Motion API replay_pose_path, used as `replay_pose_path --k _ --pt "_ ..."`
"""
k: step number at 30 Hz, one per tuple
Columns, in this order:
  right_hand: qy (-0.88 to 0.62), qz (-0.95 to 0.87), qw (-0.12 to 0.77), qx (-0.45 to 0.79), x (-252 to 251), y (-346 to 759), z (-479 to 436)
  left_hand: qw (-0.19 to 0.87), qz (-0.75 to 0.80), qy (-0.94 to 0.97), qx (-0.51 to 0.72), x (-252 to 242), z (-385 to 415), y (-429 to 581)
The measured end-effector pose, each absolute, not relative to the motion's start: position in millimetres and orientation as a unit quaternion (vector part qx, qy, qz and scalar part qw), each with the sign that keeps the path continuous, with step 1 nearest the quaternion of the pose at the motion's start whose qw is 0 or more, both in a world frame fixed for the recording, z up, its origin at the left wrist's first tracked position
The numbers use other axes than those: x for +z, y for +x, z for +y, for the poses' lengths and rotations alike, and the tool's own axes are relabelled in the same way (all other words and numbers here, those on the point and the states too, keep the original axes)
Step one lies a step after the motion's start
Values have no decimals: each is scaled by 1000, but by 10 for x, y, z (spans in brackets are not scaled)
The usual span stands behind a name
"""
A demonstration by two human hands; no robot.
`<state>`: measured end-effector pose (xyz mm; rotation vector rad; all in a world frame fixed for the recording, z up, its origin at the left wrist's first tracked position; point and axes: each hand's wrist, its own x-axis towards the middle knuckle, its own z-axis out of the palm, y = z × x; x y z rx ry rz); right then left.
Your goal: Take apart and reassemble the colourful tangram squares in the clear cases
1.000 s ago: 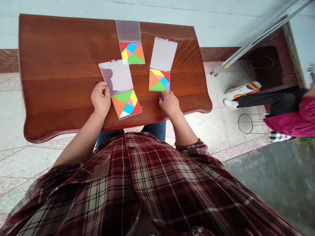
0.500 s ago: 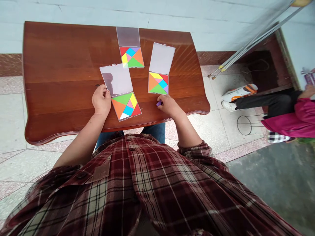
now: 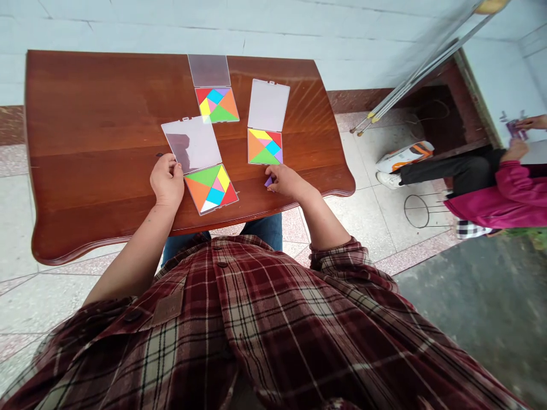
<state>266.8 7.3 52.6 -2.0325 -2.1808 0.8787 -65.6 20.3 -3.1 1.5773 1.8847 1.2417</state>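
Purple tangram piece [image 3: 268, 181] right at the fingertips of my right hand [image 3: 288, 182], can't tell if pinched; fingers [image 3: 174, 165] of my left hand [image 3: 167, 181] pressed together on the clear case lid [image 3: 192, 143].

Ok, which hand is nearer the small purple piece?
Right hand: its fingertips are beside the small purple tangram piece. The left hand sits far to that piece's left, at the edge of a clear case lid.

The left hand [image 3: 166, 182] rests palm down, fingers [image 3: 173, 166] curled; the right hand [image 3: 288, 182] reaches forward, fingers [image 3: 276, 183] bunched low; left forearm [image 3: 147, 247] and right forearm [image 3: 327, 222] bare.
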Motion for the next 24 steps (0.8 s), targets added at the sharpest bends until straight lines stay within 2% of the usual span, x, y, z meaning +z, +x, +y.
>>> replay_pose_path --k 5,10,19,24 --pt "-648 -703 -34 292 610 2669 119 192 673 561 443 -35 202 -660" --pt "-656 -715 -39 236 623 2721 144 189 673 559 447 -6 193 -646" --pt "-661 -707 57 244 505 2867 -103 200 685 554 429 22 191 -626" --pt "-596 -769 -16 232 583 2865 -148 202 672 551 451 -29 209 -642"
